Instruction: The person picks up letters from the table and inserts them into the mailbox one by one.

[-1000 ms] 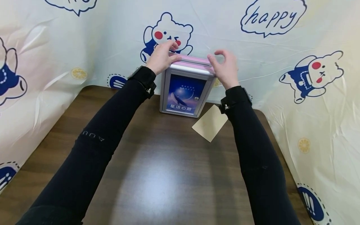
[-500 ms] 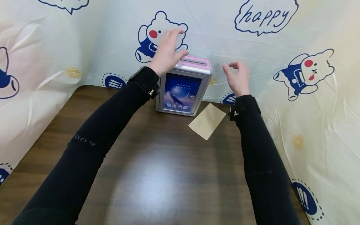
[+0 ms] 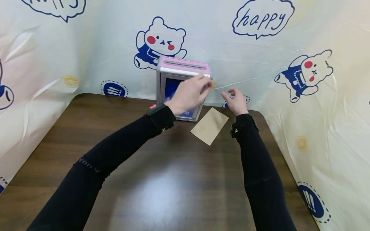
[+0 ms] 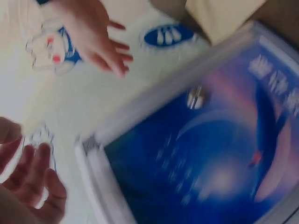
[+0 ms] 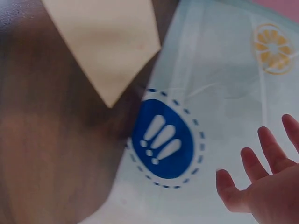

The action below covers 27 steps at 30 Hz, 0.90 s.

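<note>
A silver-framed box (image 3: 185,71) with a pink slotted top and a blue whale picture on its front stands upright at the table's back. My left hand (image 3: 189,93) passes in front of it, covering part of the picture. In the left wrist view that hand (image 4: 32,186) has loosely bent fingers and holds nothing, with the box's small round lock (image 4: 196,97) nearby. To the right of the box, my right hand (image 3: 237,102) hovers with relaxed, spread fingers, also holding nothing. A flat tan paper rectangle (image 3: 209,126), perhaps an envelope, lies on the table between box and right sleeve.
The brown wooden table (image 3: 162,179) extends toward me. A cloth curtain (image 3: 219,25) printed with bears and lettering hangs behind it and along both sides. Something small and red (image 3: 152,106) shows between my left wrist and the box's lower left side.
My left hand has left the box top and moved down and right across its front. My right hand has drawn away from the top, right and downward. The head view has shifted slightly.
</note>
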{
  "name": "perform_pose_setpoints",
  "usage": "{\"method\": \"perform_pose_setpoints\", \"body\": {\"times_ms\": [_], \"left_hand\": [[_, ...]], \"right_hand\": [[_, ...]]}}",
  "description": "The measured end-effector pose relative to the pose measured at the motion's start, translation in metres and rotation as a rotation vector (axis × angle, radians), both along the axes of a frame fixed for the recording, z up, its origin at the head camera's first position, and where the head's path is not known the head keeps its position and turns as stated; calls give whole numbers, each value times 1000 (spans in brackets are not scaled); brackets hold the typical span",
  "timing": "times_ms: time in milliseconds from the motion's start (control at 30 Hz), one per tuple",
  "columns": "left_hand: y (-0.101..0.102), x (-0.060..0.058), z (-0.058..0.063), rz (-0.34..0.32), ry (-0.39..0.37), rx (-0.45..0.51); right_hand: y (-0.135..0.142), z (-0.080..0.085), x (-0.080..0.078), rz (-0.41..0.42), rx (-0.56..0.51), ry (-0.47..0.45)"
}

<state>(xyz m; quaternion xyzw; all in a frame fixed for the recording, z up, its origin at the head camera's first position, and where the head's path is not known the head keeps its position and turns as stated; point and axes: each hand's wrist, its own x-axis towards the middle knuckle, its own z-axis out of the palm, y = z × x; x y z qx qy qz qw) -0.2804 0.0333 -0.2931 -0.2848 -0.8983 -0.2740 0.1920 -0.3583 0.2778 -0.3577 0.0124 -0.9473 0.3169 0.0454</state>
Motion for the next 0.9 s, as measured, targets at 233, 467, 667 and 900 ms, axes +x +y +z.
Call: {"method": "perform_pose_setpoints", "body": {"times_ms": [233, 467, 667, 900], "left_hand": [[15, -4, -58, 33, -275, -161], [15, -16, -114, 159, -533, -255], [31, -21, -148, 225, -734, -350], [45, -24, -166, 319, -744, -399]], "right_hand": [[14, -31, 1, 44, 99, -162], [17, -53, 2, 30, 152, -240], [26, -65, 3, -7, 186, -283], [30, -75, 2, 27, 172, -313]]}}
